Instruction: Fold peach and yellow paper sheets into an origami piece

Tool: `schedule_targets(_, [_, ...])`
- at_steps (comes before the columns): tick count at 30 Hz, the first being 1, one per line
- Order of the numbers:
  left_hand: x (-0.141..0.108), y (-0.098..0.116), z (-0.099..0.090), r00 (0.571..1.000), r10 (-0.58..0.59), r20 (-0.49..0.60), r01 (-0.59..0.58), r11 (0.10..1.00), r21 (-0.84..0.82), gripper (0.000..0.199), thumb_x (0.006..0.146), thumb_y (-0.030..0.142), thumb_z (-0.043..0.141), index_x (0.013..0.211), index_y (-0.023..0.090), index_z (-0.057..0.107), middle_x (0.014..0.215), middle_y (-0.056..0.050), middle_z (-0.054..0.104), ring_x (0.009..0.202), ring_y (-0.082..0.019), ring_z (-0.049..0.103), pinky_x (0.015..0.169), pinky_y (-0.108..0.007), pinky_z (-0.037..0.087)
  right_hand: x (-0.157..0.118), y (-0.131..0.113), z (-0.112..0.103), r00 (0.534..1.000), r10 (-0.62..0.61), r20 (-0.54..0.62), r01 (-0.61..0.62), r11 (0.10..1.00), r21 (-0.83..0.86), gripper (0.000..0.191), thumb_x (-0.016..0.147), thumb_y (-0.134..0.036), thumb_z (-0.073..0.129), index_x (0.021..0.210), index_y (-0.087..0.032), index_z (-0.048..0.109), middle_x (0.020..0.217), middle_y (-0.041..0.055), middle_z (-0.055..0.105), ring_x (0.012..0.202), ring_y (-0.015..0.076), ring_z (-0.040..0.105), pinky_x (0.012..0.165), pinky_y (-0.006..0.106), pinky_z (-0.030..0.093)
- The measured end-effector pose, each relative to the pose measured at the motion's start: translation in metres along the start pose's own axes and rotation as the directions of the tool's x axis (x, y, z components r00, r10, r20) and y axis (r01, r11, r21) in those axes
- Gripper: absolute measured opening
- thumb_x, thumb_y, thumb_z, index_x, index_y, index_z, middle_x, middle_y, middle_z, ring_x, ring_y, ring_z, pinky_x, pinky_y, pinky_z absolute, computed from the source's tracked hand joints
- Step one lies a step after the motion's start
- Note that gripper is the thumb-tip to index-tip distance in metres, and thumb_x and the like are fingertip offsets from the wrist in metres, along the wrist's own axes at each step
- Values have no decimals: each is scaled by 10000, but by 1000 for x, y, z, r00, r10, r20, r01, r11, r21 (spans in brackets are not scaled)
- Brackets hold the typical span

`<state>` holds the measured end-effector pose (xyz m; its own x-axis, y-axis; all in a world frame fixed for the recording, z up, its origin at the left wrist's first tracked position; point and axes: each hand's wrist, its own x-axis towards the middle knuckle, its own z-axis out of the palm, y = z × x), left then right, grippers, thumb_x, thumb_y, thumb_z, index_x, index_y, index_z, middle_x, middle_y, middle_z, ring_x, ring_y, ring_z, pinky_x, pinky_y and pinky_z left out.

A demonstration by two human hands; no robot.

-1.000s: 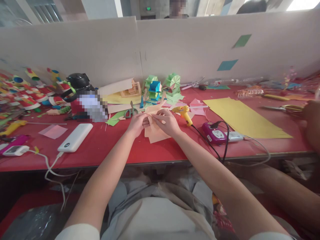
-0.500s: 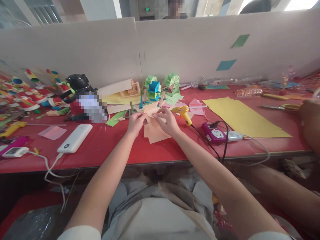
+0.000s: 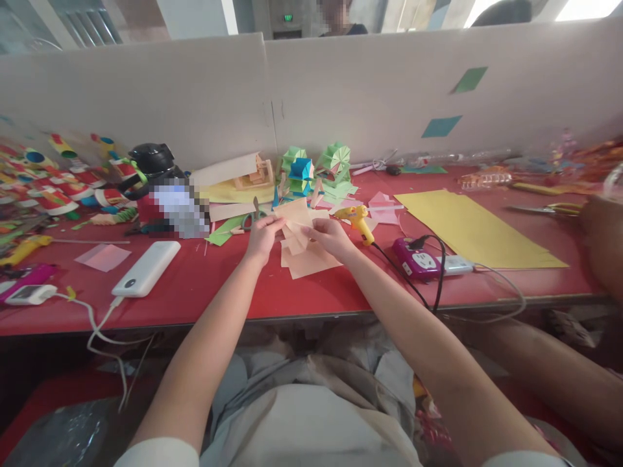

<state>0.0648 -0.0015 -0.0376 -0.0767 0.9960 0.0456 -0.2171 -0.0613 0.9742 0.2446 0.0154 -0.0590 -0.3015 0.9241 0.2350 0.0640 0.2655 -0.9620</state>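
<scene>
Between my two hands is a sheet of light orange paper (image 3: 294, 215), raised over the red table. My left hand (image 3: 265, 237) pinches its left edge. On the right side, my right hand (image 3: 331, 237) has its fingertips closed on the paper's lower corner. More orange paper pieces (image 3: 309, 261) lie on the table just below. Scissors (image 3: 251, 219) with dark handles rest by my left hand, next to green paper (image 3: 225, 231). A yellow glue gun (image 3: 357, 220) lies right of my right hand. Folded green and blue paper shapes (image 3: 300, 170) stand behind.
A white power bank (image 3: 146, 269) with cables lies left, beside a dark-lidded bottle (image 3: 152, 159). At right are a purple power strip (image 3: 415, 258), yellow paper sheets (image 3: 472, 227) and another person's arm (image 3: 606, 240). A pale partition (image 3: 389, 97) stands behind the red table (image 3: 224, 298).
The paper in my hands has turned and opened out, its face showing more. My right hand has shifted slightly right and down. A person beyond the partition has moved a little.
</scene>
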Motion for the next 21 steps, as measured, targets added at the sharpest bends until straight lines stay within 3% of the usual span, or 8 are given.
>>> schedule_targets(3, [2,1,-2,998,-38,-43,38,999,-12,226,604,306,746,724,160,622,672,-16,652,678,-179,653,635,-276,502,0,0,-1,999,-1,43,1,1000,4,372,738,-515,714,652,-172,596,657,-6,570,655,125,544,660,273,442])
schedule_targets(8, [4,1,-6,998,-23,-60,22,1000,-13,227,605,315,739,728,158,630,717,-26,676,663,-168,643,623,-265,492,-1,0,-3,997,76,-23,-75,996,47,370,685,-525,757,720,-167,670,713,33,649,688,151,594,692,297,487])
schedule_targets(21, [6,-3,-9,996,75,-57,-70,995,73,224,630,349,749,660,171,617,676,-11,625,674,-170,608,636,-271,485,1,-2,-5,998,45,49,-44,999,-10,381,708,-538,729,716,-168,638,720,27,643,706,141,591,695,285,483])
